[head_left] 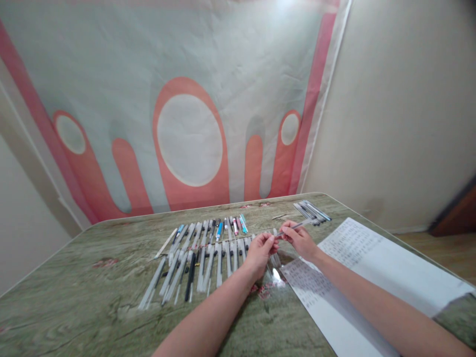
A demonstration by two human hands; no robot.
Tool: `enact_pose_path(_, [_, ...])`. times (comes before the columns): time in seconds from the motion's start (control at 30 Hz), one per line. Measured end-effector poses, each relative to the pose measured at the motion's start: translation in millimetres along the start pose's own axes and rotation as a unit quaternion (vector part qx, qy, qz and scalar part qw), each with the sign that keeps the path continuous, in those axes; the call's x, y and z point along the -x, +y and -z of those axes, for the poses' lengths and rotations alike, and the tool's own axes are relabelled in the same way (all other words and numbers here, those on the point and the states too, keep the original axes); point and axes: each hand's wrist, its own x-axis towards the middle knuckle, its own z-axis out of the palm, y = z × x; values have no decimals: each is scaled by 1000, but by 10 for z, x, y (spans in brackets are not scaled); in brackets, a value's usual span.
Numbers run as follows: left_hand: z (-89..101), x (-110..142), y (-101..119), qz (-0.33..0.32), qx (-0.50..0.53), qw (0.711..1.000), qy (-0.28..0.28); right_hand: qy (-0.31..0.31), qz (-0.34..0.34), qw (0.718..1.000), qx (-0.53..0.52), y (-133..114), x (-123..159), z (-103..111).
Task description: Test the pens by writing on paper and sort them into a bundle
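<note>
Nearest, both forearms are reaching in over the wood-patterned bench (85,297), and the right one is passing above the written paper (386,267), which is lying at the right. Left of it, a row of clear pen barrels (152,283) is stretching across the bench, with a black pen (190,277) lying among them.

Just beyond, the left hand (263,249) is closing its grip around the lower-left end of a slim pen (298,225), its fingertips hiding that end. The right hand (296,239) is pinching the same pen farther along between thumb and fingers, so both grips are closed on it. The pen is hanging above the bench between the hands, its free end pointing up and to the right.

It is looking light and fairly stiff, probably smooth hard plastic that could be twisting or sliding under dry fingertips. A pinch on the middle of the barrel should be suiting it best, with the second hand steadying an end; bending it hard might be risking a crack.

Farther off, a second row is lying on the bench, with a blue marker (219,232) and a pink-and-white marker (235,226) showing. A bunch of pens (311,210) is resting near the far right corner. Behind everything, a coral-patterned wall hanging (186,139) is covering the wall.
</note>
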Motion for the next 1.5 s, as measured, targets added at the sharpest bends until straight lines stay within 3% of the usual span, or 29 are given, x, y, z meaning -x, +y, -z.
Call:
enact_pose_path(0.37, [4, 0, 30, 5, -3, 1000, 11, -8, 10, 1000, 28, -10, -3, -8])
enact_pose_path(0.5, [3, -36, 29, 16, 17, 998, 53, 60, 25, 995, 76, 45, -73, 112])
enact_pose_path(0.57, [13, -52, 22, 12, 19, 996, 81, 99, 51, 976, 187, 125, -107, 223])
enact_pose_path(0.7, [38, -71, 1, -5, 24, 994, 103, 106, 89, 900, 413, 329, -143, 424])
enact_pose_path(0.8, [51, -77, -8, -8, 27, 994, 104, 84, 92, 854, 505, 439, -145, 491])
enact_pose_path(0.9, [64, -84, -14, -9, 24, 994, 108, 76, 96, 831, 543, 479, -140, 511])
enact_pose_path(1.03, [77, -95, -19, -13, 19, 993, 113, 99, 112, 839, 523, 414, -139, 484])
enact_pose_path(1.13, [66, -87, -8, -25, 6, 993, 114, 100, 179, 859, 470, 289, -122, 378])
enact_pose_path(1.23, [43, -64, 9, -42, -24, 993, 107, 23, 267, 860, 433, 169, -74, 219])
enact_pose_path(1.33, [34, -50, 12, -51, -54, 993, 90, -58, 302, 856, 416, 100, -13, 100])
enact_pose_path(1.5, [76, -90, 1, -48, -6, 993, 110, -78, 296, 872, 383, 25, 56, 77])
